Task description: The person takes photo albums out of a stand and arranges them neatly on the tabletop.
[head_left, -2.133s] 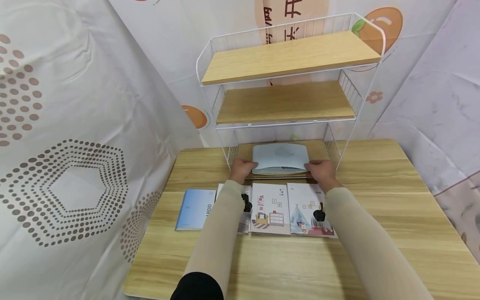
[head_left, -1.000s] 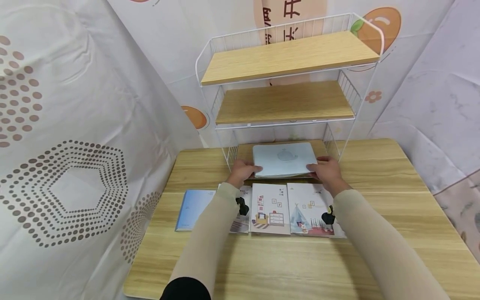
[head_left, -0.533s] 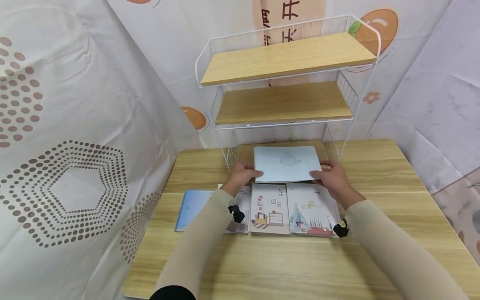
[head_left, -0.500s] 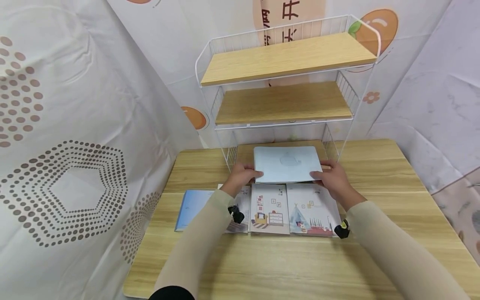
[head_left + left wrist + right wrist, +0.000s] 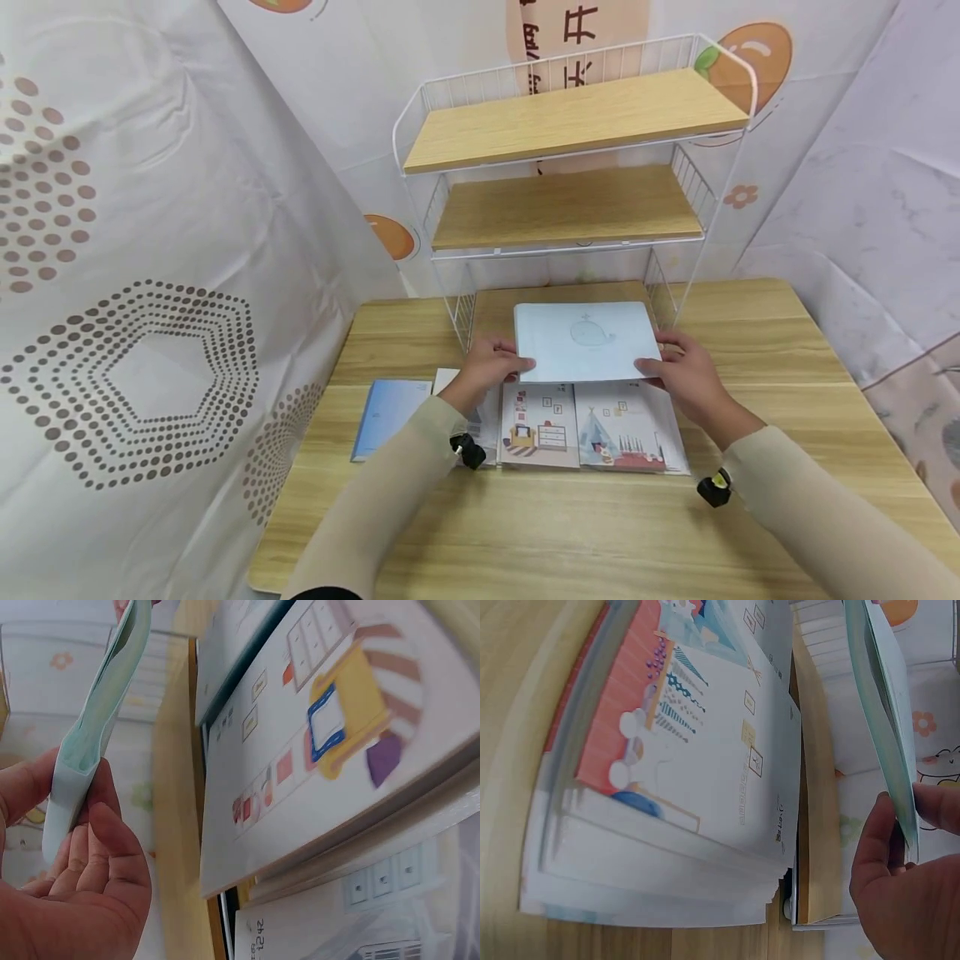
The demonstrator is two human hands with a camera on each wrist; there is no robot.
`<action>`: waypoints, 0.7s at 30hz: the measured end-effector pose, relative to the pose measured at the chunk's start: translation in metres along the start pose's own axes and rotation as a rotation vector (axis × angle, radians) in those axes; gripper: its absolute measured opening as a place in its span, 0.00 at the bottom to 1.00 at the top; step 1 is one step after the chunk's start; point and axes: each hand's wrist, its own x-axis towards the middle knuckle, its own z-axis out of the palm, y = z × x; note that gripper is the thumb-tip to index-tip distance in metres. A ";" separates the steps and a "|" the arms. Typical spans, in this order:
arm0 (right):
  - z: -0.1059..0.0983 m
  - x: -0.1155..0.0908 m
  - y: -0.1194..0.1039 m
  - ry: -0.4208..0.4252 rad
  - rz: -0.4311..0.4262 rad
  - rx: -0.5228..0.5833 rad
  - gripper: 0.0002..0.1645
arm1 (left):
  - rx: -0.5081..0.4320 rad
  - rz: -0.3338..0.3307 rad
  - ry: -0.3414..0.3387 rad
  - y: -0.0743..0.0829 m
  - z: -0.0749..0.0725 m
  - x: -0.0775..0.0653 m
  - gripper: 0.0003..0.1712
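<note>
Between both hands a pale blue notebook [image 5: 588, 343] with a small whale drawing on its cover is held in front of the lowest shelf, its near edge overlapping the books below in the head view. My left hand [image 5: 486, 368] pinches its left end, thumb on top and fingers beneath. On the opposite end, my right hand [image 5: 688, 382] grips the corner the same way. Seen edge-on from the left wrist, the notebook [image 5: 94, 724] gapes slightly between its covers. The right wrist view shows its bowed edge [image 5: 881, 712] too.
A white wire rack with wooden shelves [image 5: 573, 204] stands at the back of the table [image 5: 555, 533]. In front lie a blue book [image 5: 390, 417] and white illustrated books, including one with a yellow armchair [image 5: 538, 433] and a stack with a tent picture [image 5: 622, 433].
Both hands have drawn the notebook from the lowest shelf toward the person and over the books' far edges. Bowed up at first, it now lies flatter, with its whale cover fully showing.
</note>
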 end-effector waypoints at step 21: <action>-0.038 -0.040 0.021 0.001 0.036 0.005 0.50 | 0.054 0.021 -0.115 -0.008 0.034 -0.032 0.26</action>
